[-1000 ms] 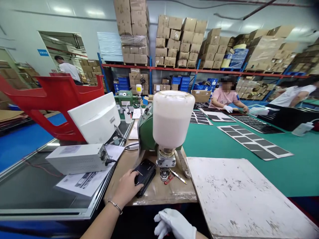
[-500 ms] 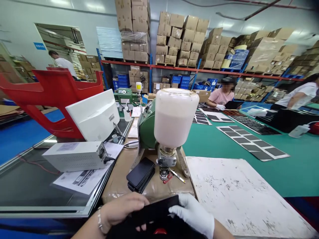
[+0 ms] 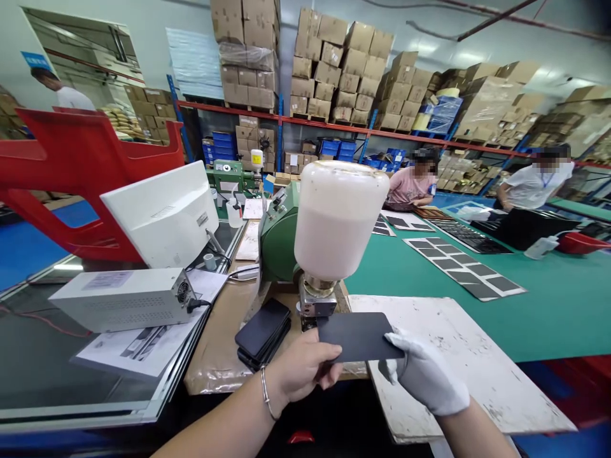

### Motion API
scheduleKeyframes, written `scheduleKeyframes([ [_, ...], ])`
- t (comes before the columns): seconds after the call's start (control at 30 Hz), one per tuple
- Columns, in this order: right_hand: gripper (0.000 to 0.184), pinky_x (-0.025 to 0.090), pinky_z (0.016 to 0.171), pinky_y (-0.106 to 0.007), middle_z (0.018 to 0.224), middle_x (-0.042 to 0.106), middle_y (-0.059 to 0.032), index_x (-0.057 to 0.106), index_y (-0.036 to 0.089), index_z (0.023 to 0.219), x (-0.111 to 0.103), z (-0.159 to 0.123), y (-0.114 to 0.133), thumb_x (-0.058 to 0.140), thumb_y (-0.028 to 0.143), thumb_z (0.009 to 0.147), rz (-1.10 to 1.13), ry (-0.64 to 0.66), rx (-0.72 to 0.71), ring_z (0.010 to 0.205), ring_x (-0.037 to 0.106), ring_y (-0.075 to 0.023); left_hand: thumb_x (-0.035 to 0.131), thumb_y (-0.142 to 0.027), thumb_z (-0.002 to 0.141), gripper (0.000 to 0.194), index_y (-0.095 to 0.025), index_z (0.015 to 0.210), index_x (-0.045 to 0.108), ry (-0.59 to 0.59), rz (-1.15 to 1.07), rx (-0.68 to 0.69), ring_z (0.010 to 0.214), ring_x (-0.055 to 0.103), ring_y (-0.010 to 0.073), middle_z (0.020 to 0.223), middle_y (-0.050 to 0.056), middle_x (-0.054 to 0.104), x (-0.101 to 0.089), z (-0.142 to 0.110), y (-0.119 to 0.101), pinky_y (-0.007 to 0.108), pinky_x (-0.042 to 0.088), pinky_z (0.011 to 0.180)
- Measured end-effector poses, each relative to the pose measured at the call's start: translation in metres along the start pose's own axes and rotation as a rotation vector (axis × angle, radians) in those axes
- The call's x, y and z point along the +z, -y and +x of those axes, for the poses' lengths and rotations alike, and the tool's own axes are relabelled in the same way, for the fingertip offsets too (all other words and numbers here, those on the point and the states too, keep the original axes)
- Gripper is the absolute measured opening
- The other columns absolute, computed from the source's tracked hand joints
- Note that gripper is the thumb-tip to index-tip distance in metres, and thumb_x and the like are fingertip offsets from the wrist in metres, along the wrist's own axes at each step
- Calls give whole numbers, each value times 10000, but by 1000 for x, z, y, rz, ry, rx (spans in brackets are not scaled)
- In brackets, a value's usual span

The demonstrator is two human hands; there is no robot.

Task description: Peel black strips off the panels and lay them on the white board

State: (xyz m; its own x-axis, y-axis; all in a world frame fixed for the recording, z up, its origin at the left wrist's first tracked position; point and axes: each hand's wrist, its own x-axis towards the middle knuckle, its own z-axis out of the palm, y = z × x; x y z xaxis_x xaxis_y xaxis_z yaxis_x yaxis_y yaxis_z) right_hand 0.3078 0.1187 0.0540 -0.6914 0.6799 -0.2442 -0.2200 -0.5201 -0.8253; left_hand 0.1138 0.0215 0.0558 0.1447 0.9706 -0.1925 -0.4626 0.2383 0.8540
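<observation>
A flat black rectangular panel (image 3: 360, 337) with rounded corners is held level between my two hands. My bare left hand (image 3: 308, 362), with a bracelet at the wrist, pinches its left end. The right end is gripped by my right hand (image 3: 422, 372) in a white glove. The panel's far left corner lies close to the metal head (image 3: 317, 304) of a green machine (image 3: 280, 245), under a white plastic tank (image 3: 340, 219) of pale liquid. Whether panel and head touch, I cannot tell. A stack of similar black panels (image 3: 264, 331) lies left of my left hand.
A white stained board (image 3: 470, 362) lies to the right, partly beneath my right hand. Dark pieces on a white sheet (image 3: 465, 268) rest on the green table (image 3: 496, 331). A grey power box (image 3: 124, 299) and a monitor (image 3: 162, 219) stand left. Two people sit or stand beyond the table.
My hands have risen from the near edge with the black panel, bringing it flat up to the machine head. It now covers the spot where tweezers and a red-handled tool lay. The view has shifted.
</observation>
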Motion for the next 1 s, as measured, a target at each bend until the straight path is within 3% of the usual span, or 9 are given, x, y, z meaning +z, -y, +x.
scheduleKeyframes([
  [0.13,172,378,344,-180,459,593,-17,623,115,751,33,12,-11,601,280,793,-61,123,14,364,533,-112,536,-214,754,72,-151,788,530,-107,-46,70,331,357,59,401,-44,497,-19,-32,-11,162,215,346],
  [0.3,257,313,292,-160,442,587,-11,604,95,851,99,34,-48,573,345,801,-50,341,-15,312,479,-97,533,-207,797,138,-169,667,512,-276,-160,225,294,254,44,319,-73,400,-62,-95,-25,179,209,377],
  [0.47,299,396,370,-192,474,613,0,572,109,993,137,43,-64,527,356,831,-177,462,-36,353,516,-113,572,-269,824,336,-168,523,460,-556,-110,404,375,351,64,351,-60,386,-72,-131,-6,202,323,448],
  [0.53,320,418,402,-207,499,614,13,557,123,1030,132,40,-57,544,365,821,-249,469,-31,378,529,-115,609,-293,809,230,-169,633,530,-643,-15,439,431,424,73,444,-48,486,-69,-132,6,204,372,488],
  [0.63,372,478,534,-269,582,639,-10,575,124,1022,104,32,-36,574,424,801,-403,529,15,501,591,-146,573,-323,833,157,-170,863,585,-548,149,409,490,517,107,529,-21,571,-65,-121,15,238,433,550],
  [0.73,440,481,699,-330,716,672,-61,615,125,999,64,21,-20,489,517,846,-527,448,-42,644,627,-174,637,-296,763,407,-172,1130,513,-523,187,239,407,503,110,527,-37,585,-58,-95,12,228,415,448],
  [0.8,502,474,737,-354,783,682,-90,624,127,1024,41,14,-17,391,549,885,-518,377,-65,692,636,-189,685,-238,682,457,-159,1110,543,-474,199,103,371,478,97,544,-37,594,-47,-71,6,203,375,381],
  [0.87,533,482,733,-373,801,689,-106,643,131,1014,27,8,-20,364,566,888,-496,339,-40,707,639,-207,652,-192,679,248,-127,918,637,-313,165,68,418,505,96,563,-15,600,-31,-44,-1,203,403,419],
  [1.0,508,460,871,-410,937,694,-94,699,197,932,23,1,-22,508,640,773,-523,107,-115,856,621,-243,609,-201,702,130,-108,769,669,-171,-30,52,604,601,152,656,48,666,3,-3,-8,247,468,574],
])
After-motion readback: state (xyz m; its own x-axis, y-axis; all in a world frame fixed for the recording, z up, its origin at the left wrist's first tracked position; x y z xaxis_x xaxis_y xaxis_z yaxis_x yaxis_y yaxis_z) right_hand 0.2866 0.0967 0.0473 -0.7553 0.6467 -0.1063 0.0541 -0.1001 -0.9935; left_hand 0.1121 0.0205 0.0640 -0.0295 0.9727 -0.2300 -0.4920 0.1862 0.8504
